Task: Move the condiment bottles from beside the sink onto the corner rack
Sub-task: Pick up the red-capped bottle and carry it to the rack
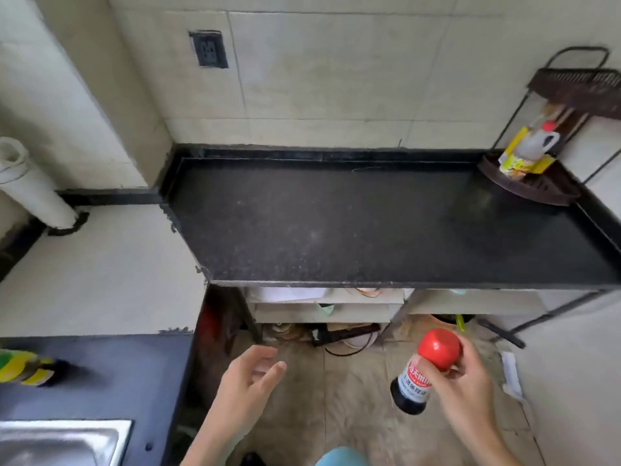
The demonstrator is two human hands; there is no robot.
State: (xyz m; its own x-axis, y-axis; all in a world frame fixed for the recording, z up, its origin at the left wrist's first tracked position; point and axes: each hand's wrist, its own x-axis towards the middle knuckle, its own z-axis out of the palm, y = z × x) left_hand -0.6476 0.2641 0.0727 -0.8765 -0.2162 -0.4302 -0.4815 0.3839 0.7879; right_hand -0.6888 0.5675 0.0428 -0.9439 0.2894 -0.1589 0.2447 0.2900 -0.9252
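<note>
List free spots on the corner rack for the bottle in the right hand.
Lower tier of the corner rack: bare front and right part, bordered by its rim; back-left is taken by a yellow-labelled bottle. The top tier contents can't be seen. The black counter leading there is bare. Right hand holds the red-capped bottle.

The dark sauce bottle with a red cap (pixel 416 381) carries a label with a red band of white Chinese characters and a white band of small dark characters below; blur keeps both from being read with certainty. The yellow label on the clear handled bottle with a red cap (pixel 527 153) is illegible.
</note>
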